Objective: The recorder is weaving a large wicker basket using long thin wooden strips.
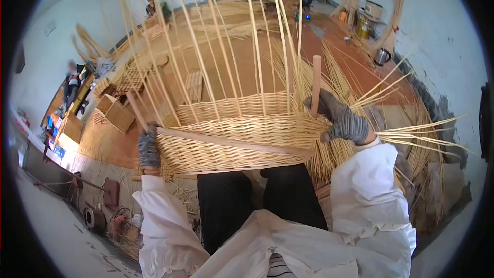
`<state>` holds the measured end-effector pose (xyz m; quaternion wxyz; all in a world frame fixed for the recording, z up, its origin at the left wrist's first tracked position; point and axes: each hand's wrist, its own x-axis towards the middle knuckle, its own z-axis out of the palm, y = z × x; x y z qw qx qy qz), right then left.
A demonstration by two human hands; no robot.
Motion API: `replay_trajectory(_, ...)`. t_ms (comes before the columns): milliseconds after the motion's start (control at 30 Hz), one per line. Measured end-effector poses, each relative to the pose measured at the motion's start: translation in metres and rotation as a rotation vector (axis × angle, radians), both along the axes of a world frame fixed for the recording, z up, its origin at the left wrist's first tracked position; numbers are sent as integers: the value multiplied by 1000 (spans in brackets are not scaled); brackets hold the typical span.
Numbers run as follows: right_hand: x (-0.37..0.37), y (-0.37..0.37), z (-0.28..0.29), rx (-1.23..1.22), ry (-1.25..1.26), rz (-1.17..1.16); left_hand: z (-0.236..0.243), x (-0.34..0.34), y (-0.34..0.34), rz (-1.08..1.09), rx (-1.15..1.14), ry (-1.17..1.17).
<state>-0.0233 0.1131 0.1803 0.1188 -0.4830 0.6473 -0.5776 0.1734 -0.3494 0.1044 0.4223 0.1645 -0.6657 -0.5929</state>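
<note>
A half-woven wicker basket (pixel 221 146) of pale willow rests tilted above my lap, its long side toward me. Tall bare stakes (pixel 224 49) rise from its weave, and a thick round post (pixel 316 85) stands at its right corner. Across the near side runs a flat wooden strip (pixel 231 140), slanting down to the right. My left hand (pixel 149 148), in a grey knit glove, is closed on the left corner, by the strip's end and another post (pixel 137 110). My gloved right hand (pixel 347 118) grips the right corner, thumb in front; its fingertips are partly hidden behind the post.
Loose willow rods (pixel 329 159) lie on the floor at right, and several weaver ends (pixel 422 136) stick out beyond my right hand. A wooden box (pixel 114 113) sits at left. An electric kettle (pixel 382 56) stands by the right wall. Two people are farther back at left.
</note>
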Motion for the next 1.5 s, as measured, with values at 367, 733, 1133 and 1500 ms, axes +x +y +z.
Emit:
replay_trajectory(367,16,-38,25,66,-262,-258,-26,-34,-16,251,59,101)
replay_trajectory(733,9,-95,-31,189,-909,-249,-163,4,-43,648,14,-742)
replay_trajectory(1133,-21,-48,-73,44,-1010,165,-142,-12,-10,557,34,-649)
replay_trajectory(1500,160,-31,-58,516,758,-259,-161,19,13,593,57,-708)
